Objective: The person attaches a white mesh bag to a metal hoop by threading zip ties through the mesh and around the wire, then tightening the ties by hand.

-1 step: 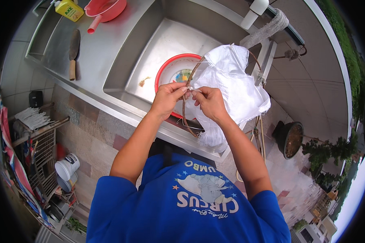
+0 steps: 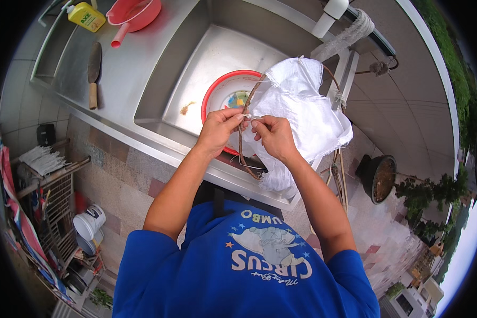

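My left hand (image 2: pixel 217 132) and my right hand (image 2: pixel 277 139) meet over the front of the sink, fingertips pinched close together. Between them is a thin white string (image 2: pixel 255 116), gripped from both sides at a bent brown stick (image 2: pixel 240 142). The stick curves like part of a hoop along the left edge of a white woven sack (image 2: pixel 307 116). This sack spreads under and beyond my right hand, its edges frayed. Behind my hands, a white basin with a red rim (image 2: pixel 205 100) sits in the sink, partly covered. My fingers hide the exact join of string and stick.
The steel sink (image 2: pixel 188 79) has a faucet (image 2: pixel 331 16) at the far right. On the left counter lie a wooden-handled knife (image 2: pixel 94 74), a red dipper (image 2: pixel 138 16) and a yellow bottle (image 2: pixel 87 17). A potted plant (image 2: pixel 379 177) stands at right, white buckets (image 2: pixel 89 220) at lower left.
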